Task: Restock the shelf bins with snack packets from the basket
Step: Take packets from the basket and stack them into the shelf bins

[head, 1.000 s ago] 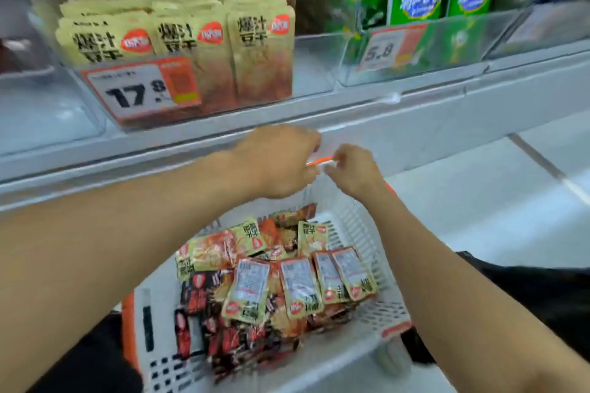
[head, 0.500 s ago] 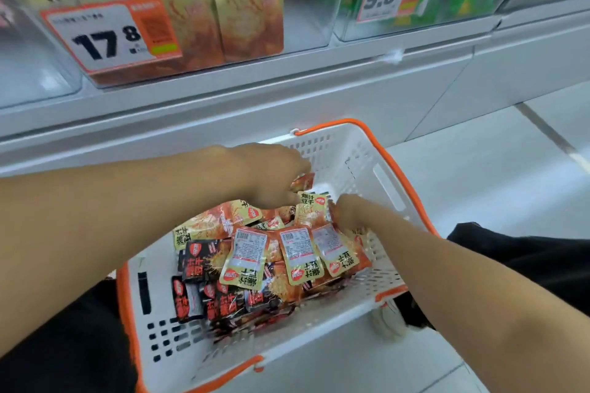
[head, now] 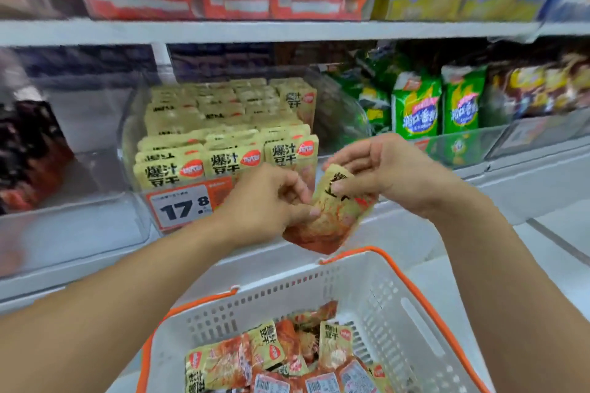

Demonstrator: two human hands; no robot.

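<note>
Both hands hold a small stack of yellow-and-orange snack packets (head: pixel 335 217) in front of the shelf, above the basket. My left hand (head: pixel 271 201) pinches the stack's left edge with curled fingers. My right hand (head: pixel 380 169) grips its top right, thumb across the front. Just behind and to the left stands the clear shelf bin (head: pixel 134 143) with rows of the same yellow packets (head: pixel 230 143) upright in it. The white basket with an orange rim (head: pixel 415 313) sits below, with several loose packets (head: pixel 287 357) in it.
A price tag reading 17.8 (head: pixel 182 206) hangs on the bin's front. Green packets (head: pixel 418 108) fill the bin to the right, dark red ones (head: pixel 28 150) the bin to the left. An upper shelf (head: pixel 287 30) carries red and blue packs. Pale floor (head: pixel 562 246) lies right.
Both hands were down in the basket among the packets. They have risen with a stack of packets to the front of the yellow bin, and the view has tilted up.
</note>
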